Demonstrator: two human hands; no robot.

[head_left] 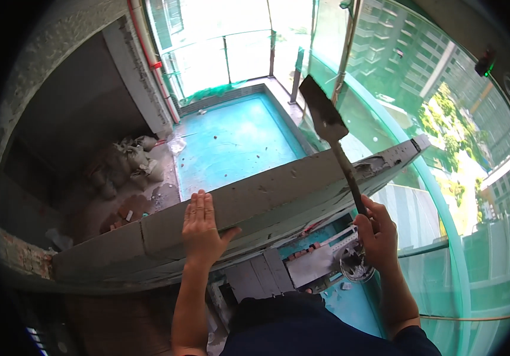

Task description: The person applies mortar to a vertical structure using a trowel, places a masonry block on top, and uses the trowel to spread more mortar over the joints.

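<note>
My left hand (202, 230) lies flat on the grey block wall (267, 187), fingers stretched across its top and thumb held out to the side. In my right hand (378, 234) a long-handled trowel (324, 111) is gripped by the handle, its flat, rectangular, mortar-stained blade raised up and away from me above the far edge of the wall. Wet-looking grey mortar (378, 164) sits near the wall's right end, below and to the right of the blade. A joint between blocks shows to the left of my left hand.
Beyond the wall is a blue-coated floor (237, 142) with small debris, edged by railings and green netting (213, 92). Filled sacks (139, 160) lie at the left. On my side, a bucket (356, 267) stands beside boards (261, 273). Green glazing curves along the right.
</note>
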